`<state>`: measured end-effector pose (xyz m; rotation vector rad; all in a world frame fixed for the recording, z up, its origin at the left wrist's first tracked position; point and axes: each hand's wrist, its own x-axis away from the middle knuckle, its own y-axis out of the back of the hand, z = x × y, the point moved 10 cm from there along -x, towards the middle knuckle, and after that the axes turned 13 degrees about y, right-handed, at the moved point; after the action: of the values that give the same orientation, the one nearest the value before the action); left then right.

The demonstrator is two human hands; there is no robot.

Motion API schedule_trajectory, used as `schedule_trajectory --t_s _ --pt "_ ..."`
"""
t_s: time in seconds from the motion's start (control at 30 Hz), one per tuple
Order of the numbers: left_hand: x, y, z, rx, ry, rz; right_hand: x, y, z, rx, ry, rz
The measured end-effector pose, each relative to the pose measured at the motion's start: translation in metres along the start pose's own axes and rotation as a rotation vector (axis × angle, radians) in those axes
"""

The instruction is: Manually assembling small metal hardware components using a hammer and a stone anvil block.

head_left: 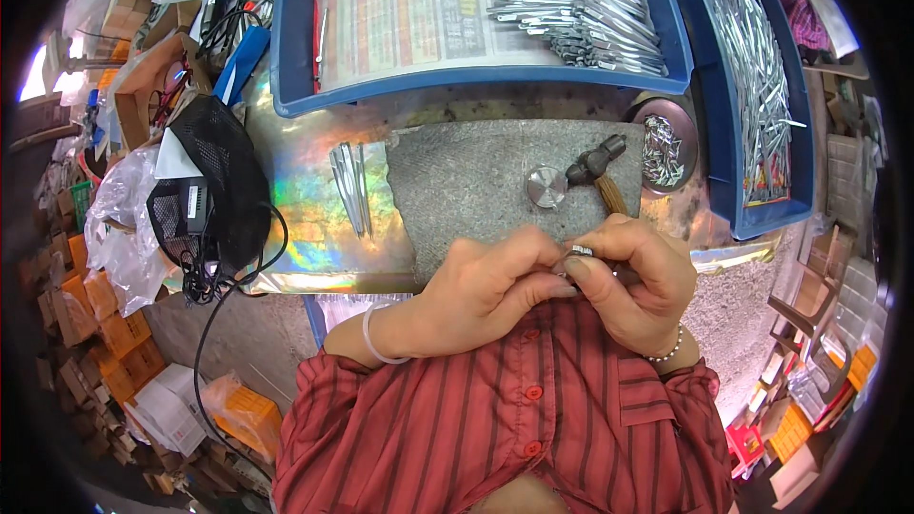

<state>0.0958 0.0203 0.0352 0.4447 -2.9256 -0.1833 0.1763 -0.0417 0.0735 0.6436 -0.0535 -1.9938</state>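
My left hand (486, 286) and my right hand (640, 276) meet close to my chest, fingertips pinched together on a small metal piece (581, 252). Most of that piece is hidden by my fingers. Just beyond my hands lies a grey stone slab (457, 181). On it stand a small round metal block (546, 187) and a hammer (598, 169) with a dark head and a wooden handle. A few thin metal strips (350, 186) lie to the left of the slab on a shiny rainbow-coloured sheet (305, 219).
A blue tray (290, 86) at the back holds newspaper and many metal pieces (590, 9). A second blue tray (724, 133) on the right is full of metal strips. A round dish (664, 145) holds small parts. A black mesh bag (214, 181) with cables lies left.
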Motion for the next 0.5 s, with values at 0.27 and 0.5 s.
schedule_trajectory --t_s 0.27,0.5 --pt "-0.006 -0.009 0.01 -0.001 0.094 0.127 0.016 -0.007 -0.038 -0.116 -0.296 0.033" --pt "-0.02 -0.034 0.037 0.506 0.631 0.406 0.037 -0.012 -0.086 -0.586 -0.759 -0.206"
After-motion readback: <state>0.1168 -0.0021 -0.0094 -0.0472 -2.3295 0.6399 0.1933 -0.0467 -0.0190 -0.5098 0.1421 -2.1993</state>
